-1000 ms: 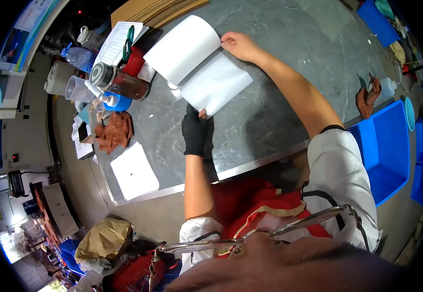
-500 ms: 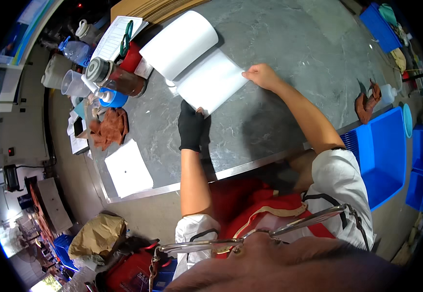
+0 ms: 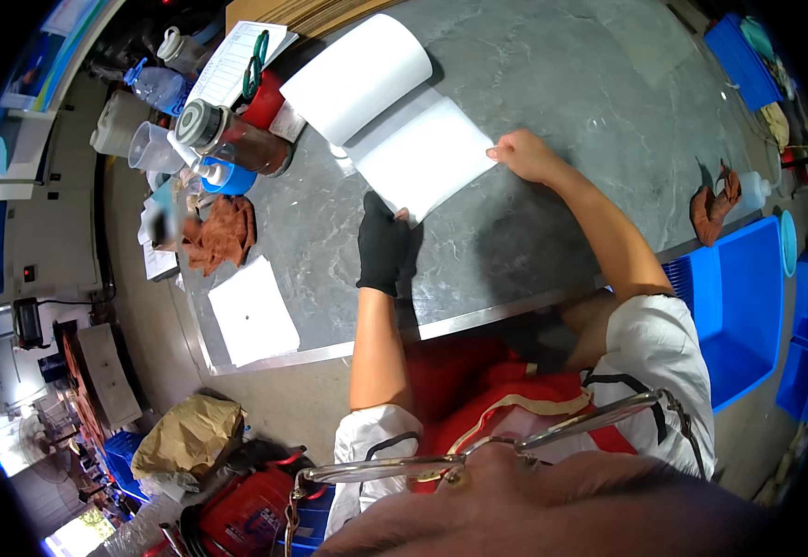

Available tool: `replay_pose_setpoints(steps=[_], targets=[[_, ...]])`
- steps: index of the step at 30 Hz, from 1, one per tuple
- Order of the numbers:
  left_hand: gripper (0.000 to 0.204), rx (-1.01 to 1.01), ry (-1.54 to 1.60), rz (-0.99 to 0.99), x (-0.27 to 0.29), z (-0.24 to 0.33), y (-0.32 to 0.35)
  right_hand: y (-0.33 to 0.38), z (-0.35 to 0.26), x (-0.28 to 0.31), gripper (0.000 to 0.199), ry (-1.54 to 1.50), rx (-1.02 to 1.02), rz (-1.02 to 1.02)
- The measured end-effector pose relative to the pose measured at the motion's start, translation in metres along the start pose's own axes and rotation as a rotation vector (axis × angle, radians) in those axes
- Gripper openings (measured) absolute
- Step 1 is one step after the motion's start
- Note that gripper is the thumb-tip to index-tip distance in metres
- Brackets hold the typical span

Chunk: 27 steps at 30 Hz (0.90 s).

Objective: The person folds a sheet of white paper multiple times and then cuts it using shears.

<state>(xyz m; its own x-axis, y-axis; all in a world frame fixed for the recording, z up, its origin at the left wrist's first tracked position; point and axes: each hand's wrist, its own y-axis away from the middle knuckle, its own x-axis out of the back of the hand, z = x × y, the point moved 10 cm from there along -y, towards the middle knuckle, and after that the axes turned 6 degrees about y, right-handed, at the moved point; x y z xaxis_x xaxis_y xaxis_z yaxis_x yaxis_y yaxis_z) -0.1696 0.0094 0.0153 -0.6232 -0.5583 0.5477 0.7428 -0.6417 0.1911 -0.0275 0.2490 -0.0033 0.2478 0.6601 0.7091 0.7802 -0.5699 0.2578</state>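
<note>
A thick white roll (image 3: 359, 79) lies on the grey marbled table, and its loose white sheet (image 3: 430, 153) is drawn out toward me. My left hand (image 3: 383, 239), in a black glove with a bare fingertip showing, pinches the sheet's near left corner. Bare, my right hand (image 3: 525, 156) pinches the right corner between thumb and finger. The sheet spans flat between both hands, still joined to the roll. Whether it is paper or thin foam I cannot tell.
Left of the roll stand a brown-filled jar (image 3: 237, 139), a red holder (image 3: 263, 100) with green-handled scissors (image 3: 255, 65), and a blue-based pump bottle (image 3: 226, 176). A brown cloth (image 3: 221, 234) and white sheets (image 3: 254, 311) lie nearer. Blue bins (image 3: 743, 306) stand off the table's right end.
The whole scene has shifted slightly to the right with the head. Both hands keep their hold on the sheet's corners, and a little more of the sheet appears drawn out.
</note>
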Motion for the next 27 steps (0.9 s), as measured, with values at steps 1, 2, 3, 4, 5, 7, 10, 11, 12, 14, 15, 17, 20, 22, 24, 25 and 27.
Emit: replay_pose_setpoints(steps=[1, 2, 3, 4, 5, 7, 10, 11, 12, 14, 15, 17, 20, 22, 24, 25, 27], targets=[[0.034, -0.006, 0.0, -0.009, -0.001, 0.007, 0.006, 0.003, 0.005, 0.001, 0.033, 0.025, 0.009, 0.01], [0.038, -0.054, 0.05, -0.032, -0.005, 0.019, 0.016, 0.007, 0.009, 0.003, 0.033, 0.051, 0.017, 0.019], [0.04, -0.094, 0.082, -0.024, -0.009, 0.024, 0.024, 0.013, 0.012, 0.004, 0.033, 0.061, 0.015, 0.005], [0.042, -0.132, 0.114, -0.017, -0.012, 0.028, 0.032, 0.022, 0.014, 0.006, 0.033, 0.071, 0.014, -0.009], [0.044, -0.171, 0.146, -0.01, -0.016, 0.032, 0.04, 0.03, 0.017, 0.007, 0.032, 0.081, 0.012, -0.023], [0.04, -0.064, 0.186, -0.085, -0.034, 0.018, 0.053, 0.049, 0.021, 0.011, 0.032, 0.106, 0.015, -0.053], [0.038, 0.028, 0.308, -0.176, -0.062, -0.009, 0.073, 0.078, 0.031, 0.014, 0.031, 0.115, -0.018, -0.07], [0.039, 0.012, 0.397, -0.195, -0.068, -0.012, 0.078, 0.085, 0.035, 0.015, 0.031, 0.113, -0.035, -0.07], [0.04, -0.002, 0.483, -0.215, -0.073, -0.01, 0.082, 0.089, 0.036, 0.018, 0.031, 0.087, -0.018, 0.0], [0.042, 0.014, 0.55, -0.222, -0.076, -0.012, 0.082, 0.089, 0.043, 0.017, 0.031, 0.089, -0.068, -0.027], [0.046, 0.038, 0.518, -0.217, -0.074, -0.012, 0.079, 0.088, 0.044, 0.016, 0.031, 0.086, -0.092, -0.043], [0.05, 0.033, 0.332, -0.186, -0.063, -0.008, 0.077, 0.087, 0.046, 0.014, 0.031, 0.102, -0.091, -0.013], [0.045, -0.055, -0.097, -0.02, -0.022, -0.003, 0.076, 0.078, 0.039, 0.009, 0.031, 0.091, -0.064, 0.003], [0.04, -0.102, -0.102, 0.109, 0.005, 0.014, 0.069, 0.08, 0.045, 0.009, 0.032, 0.062, -0.071, 0.023], [0.039, -0.198, -0.1, 0.242, 0.019, 0.022, 0.057, 0.085, 0.045, 0.014, 0.031, 0.021, -0.075, 0.048], [0.043, -0.203, -0.106, 0.26, 0.023, 0.023, 0.049, 0.085, 0.042, 0.015, 0.031, 0.013, -0.072, 0.044], [0.039, -0.364, -0.238, 0.325, 0.022, 0.04, 0.044, 0.086, 0.039, 0.016, 0.03, -0.001, -0.08, 0.045]])
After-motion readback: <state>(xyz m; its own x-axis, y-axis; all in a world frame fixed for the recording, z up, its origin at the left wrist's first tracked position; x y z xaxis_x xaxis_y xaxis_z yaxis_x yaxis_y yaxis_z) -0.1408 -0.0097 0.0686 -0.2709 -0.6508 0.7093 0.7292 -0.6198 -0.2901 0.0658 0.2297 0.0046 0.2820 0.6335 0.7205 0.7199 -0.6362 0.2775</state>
